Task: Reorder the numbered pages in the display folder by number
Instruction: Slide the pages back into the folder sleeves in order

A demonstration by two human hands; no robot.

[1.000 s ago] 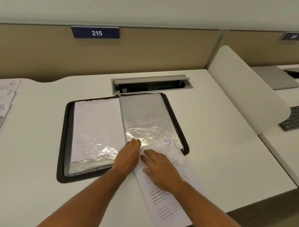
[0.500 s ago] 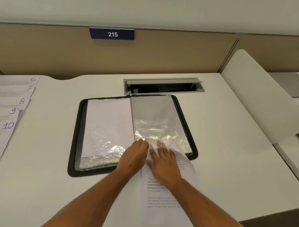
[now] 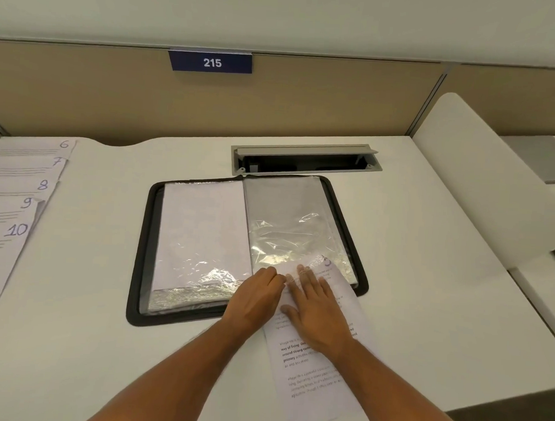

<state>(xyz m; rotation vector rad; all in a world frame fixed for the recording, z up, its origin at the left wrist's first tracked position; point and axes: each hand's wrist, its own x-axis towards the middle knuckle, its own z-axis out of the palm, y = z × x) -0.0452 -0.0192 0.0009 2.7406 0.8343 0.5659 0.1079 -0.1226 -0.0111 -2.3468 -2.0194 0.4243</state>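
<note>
On the far left of the white desk [image 3: 91, 297] lies a fan of loose pages [image 3: 19, 199] marked 6, 7, 8, 9 and 10 — thin, flat paper, each one partly covering the next. They could slide or mix up if an arm brushes them.

In the middle lies the open display folder [image 3: 247, 247], with a dark, soft-looking rim and rounded corners. Its left sleeve [image 3: 202, 232] holds a white sheet under shiny, crinkly plastic. Its right sleeve [image 3: 288, 230] looks empty and grey, and it shines too.

The left hand [image 3: 254, 300] rests at the near edge of the folder, by the middle fold. Its fingers [image 3: 271, 278] are bent at the mouth of the right sleeve and seem to pinch the plastic, but I cannot tell for sure. Just right of it, the right hand [image 3: 317, 317] lies flat on the printed page [image 3: 322, 381], fingers straight and a little apart, holding nothing. The top of the page is just going into the sleeve, and the rest hangs toward the near edge of the desk.

What could go wrong? The page sits a bit crooked, so a corner may catch and fold. The plastic is thin and clingy — if the mouth closes, the paper could crumple. The number on the page is too blurry to read, so I cannot tell if it is the right one for this sleeve.
</note>
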